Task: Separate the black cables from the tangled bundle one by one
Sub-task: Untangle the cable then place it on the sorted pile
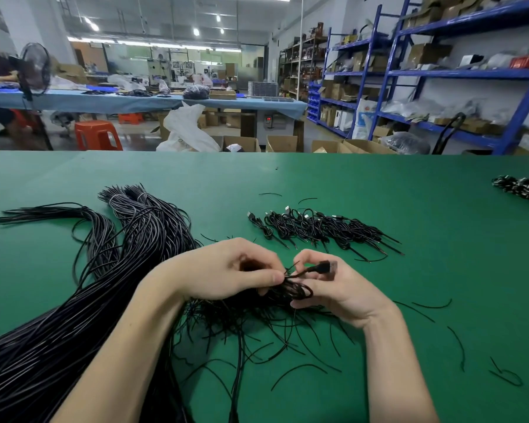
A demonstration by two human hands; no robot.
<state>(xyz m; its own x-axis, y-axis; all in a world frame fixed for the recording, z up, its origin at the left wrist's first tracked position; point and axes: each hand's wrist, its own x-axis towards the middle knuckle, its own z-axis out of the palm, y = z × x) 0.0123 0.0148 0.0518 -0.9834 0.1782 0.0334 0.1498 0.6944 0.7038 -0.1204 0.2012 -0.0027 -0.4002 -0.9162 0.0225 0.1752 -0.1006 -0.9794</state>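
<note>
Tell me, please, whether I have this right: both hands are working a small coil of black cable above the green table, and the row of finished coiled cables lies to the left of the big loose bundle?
Not quite. In the head view the row of finished coiled cables lies to the right of the big loose bundle, beyond the hands. The rest holds: the left hand and right hand both hold the small coil above the green table.

Table: green mat [379, 184]
Stool: orange plastic [97, 135], on floor behind
Shelves: blue metal racks [391, 71], at right, with cardboard boxes
Fan: black [35, 68], far left
Bag: white plastic [187, 126]
</note>
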